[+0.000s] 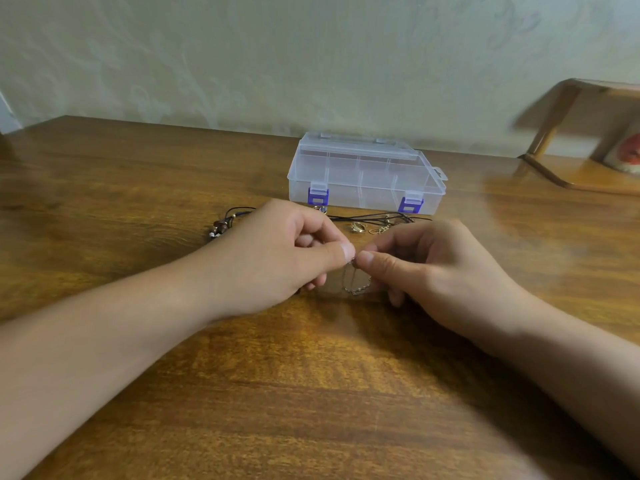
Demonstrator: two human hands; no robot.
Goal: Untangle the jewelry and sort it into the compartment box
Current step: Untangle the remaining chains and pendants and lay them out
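My left hand (287,251) and my right hand (426,265) meet over the table's middle and both pinch a thin silver chain (356,285) between thumb and forefinger. The chain hangs in a small loop below the fingertips. Behind the hands lies a black cord necklace (377,217) with brown beads (219,228) at its left end. Small gold pieces (358,227) lie by the cord. A clear plastic compartment box (363,173) with blue latches stands shut behind them.
The brown wooden table (277,375) runs to a pale wall at the back. A wooden shelf stand (581,147) sits at the back right, blurred.
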